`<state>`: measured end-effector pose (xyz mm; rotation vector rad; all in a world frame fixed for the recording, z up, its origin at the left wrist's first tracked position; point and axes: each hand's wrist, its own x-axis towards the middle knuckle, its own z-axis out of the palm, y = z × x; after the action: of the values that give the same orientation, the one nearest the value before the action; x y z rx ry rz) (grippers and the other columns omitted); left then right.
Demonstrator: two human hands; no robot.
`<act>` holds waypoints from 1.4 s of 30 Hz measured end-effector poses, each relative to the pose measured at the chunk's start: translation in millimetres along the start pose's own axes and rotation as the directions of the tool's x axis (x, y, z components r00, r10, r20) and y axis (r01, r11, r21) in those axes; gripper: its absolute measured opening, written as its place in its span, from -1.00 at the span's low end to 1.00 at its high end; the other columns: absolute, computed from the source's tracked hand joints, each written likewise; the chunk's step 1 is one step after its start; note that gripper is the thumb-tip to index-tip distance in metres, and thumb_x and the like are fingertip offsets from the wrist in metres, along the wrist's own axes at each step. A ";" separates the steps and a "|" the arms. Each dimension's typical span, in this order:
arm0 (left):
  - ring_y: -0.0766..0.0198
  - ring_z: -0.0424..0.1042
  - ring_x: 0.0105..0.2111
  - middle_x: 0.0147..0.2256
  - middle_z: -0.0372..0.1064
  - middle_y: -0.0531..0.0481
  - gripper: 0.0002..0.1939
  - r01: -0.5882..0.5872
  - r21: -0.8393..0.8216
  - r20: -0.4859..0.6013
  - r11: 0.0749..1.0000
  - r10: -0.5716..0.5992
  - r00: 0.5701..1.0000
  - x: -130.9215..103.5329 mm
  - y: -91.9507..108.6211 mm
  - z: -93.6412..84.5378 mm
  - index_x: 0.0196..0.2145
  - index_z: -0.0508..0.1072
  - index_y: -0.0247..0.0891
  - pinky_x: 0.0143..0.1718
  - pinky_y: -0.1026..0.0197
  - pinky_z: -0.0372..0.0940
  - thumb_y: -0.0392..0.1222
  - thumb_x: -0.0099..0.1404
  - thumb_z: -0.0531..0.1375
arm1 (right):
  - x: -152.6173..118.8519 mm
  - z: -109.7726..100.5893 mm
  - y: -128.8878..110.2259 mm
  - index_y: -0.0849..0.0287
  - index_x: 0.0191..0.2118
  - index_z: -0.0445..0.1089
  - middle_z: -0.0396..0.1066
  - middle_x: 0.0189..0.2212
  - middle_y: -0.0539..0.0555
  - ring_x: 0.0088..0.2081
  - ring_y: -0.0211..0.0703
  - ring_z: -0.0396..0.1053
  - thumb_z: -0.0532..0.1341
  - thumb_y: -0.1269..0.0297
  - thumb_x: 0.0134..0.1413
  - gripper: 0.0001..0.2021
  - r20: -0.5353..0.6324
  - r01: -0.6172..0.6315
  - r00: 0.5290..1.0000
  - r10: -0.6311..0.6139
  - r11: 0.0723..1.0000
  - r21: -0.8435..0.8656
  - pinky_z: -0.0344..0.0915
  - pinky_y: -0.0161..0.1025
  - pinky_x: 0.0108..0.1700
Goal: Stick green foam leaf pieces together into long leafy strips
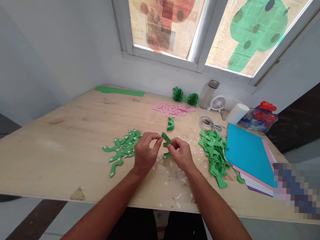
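Between my two hands, above the table, is a curved green paper cutout (165, 137). My right hand (182, 154) grips it from the right, thumb and fingers closed on its edge. My left hand (147, 151) pinches at its upper left end with thumb and forefinger; whether a small white bit is between those fingertips I cannot make out. Just beyond my hands lies a small stack of similar green cutouts (170, 124). Left of my left hand is a spread pile of wavy green cutouts (126, 144) with small white squares on their ends.
Green paper scraps (216, 153) lie to the right, beside blue sheets (249, 153). Behind are pink cutouts (173, 109), two green paper ornaments (178, 94), a bottle (209, 93), a small fan (217, 103), tape rings (206, 123) and a white roll (238, 113). White bits litter the table front.
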<state>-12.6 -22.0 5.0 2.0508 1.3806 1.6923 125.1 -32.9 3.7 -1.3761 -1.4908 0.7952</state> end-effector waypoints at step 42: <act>0.22 0.37 -0.34 -0.41 0.38 -0.04 -0.94 -0.163 0.062 0.047 0.985 0.161 0.986 0.2 -2.7 1.4 -0.43 0.37 -0.24 -0.30 0.18 0.27 -0.30 0.20 0.14 | 4.2 4.3 10.6 0.20 -0.54 0.33 0.25 -0.68 -0.10 -0.63 -0.35 0.16 0.21 0.28 -0.18 -0.90 0.061 -0.147 0.989 0.137 0.967 0.209 0.07 -0.39 -0.59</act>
<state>-13.0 -19.8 2.9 2.2777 1.3053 1.6744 125.3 -26.5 -6.6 -1.3198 -1.3095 1.0526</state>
